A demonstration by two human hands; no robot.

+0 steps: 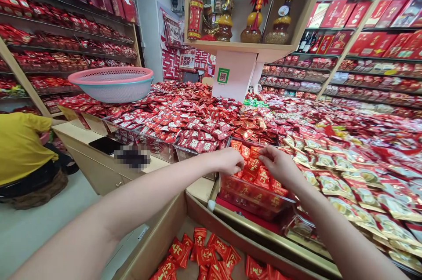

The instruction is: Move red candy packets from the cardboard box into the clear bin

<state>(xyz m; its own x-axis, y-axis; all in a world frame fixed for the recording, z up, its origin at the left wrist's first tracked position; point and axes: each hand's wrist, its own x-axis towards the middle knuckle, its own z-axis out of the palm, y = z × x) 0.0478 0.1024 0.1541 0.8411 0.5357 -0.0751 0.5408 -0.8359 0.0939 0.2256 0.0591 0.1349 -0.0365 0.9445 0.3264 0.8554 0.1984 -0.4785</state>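
Observation:
Both hands are over a clear plastic bin (253, 196) heaped with red, gold-lettered candy packets (251, 170). My left hand (230, 161) is at the bin's left side, its fingers curled down at the packets; what they hold, if anything, is hidden. My right hand (278, 165) touches the packets from the right, with thumb and fingers bent close together; I cannot make out anything between them. Below, an open cardboard box (198, 207) holds several loose red packets (206, 256) of the same look.
Bins of red candies (198, 139) line the counter's left side; gold-and-red packets (349, 183) spread right. A pink and blue basket (114, 86) stands back left. A dark phone (104, 145) lies on the ledge. A person in yellow (24, 148) bends at the left.

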